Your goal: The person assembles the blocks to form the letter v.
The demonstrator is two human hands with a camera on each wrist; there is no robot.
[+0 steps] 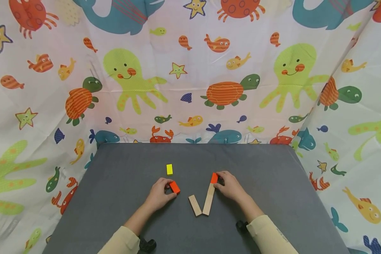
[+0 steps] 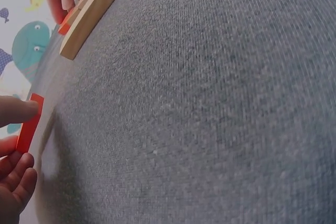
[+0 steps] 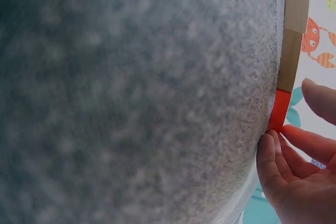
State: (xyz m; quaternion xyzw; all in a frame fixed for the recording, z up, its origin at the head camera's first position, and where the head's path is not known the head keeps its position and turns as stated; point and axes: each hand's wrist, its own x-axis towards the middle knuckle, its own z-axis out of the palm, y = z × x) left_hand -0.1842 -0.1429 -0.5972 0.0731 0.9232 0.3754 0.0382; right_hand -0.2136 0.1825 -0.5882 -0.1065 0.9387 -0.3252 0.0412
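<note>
The left hand (image 1: 160, 193) pinches a small orange rectangular wooden block (image 1: 174, 187); the right hand (image 1: 230, 185) grasps another orange block (image 1: 214, 177) at the far end of a long plain wooden plank (image 1: 208, 199) angled away on the grey counter (image 1: 273, 183).

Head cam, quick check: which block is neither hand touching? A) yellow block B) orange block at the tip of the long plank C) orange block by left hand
A: the yellow block lies alone on the grey table, beyond the left hand; each hand pinches an orange block.
</note>
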